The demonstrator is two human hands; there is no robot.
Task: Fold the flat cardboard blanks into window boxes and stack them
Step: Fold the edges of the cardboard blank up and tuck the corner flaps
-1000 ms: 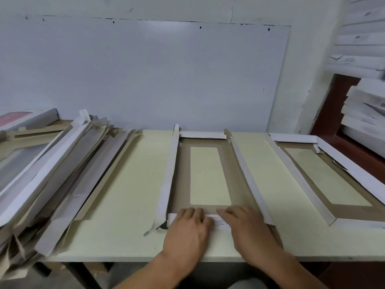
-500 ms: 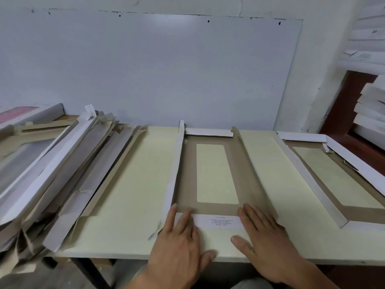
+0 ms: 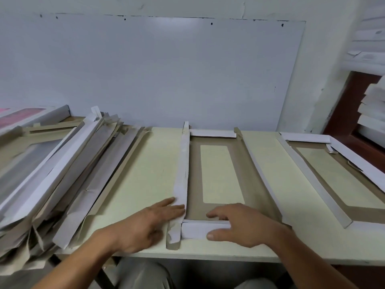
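A half-folded window box blank [image 3: 194, 184], brown inside with a rectangular window and white outer flaps, lies in the middle of the pale table [image 3: 137, 180]. My left hand [image 3: 145, 224] presses its straight fingers against the raised left side wall near the front corner. My right hand [image 3: 241, 224] grips the near end flap, which stands upright: fingers lie inside on the brown floor, thumb on the white outside. The box's right wall leans outward. A finished window box [image 3: 325, 180] sits at the right.
A thick slanting pile of flat blanks [image 3: 62, 174] fills the table's left side. More white boxes are stacked on a shelf at the far right [image 3: 373, 109]. A white board leans on the wall behind. The table's front edge runs just under my wrists.
The near end flap, flat under both hands before, now stands upright in my right hand. My left hand moved left onto the side wall, which has been lifted.
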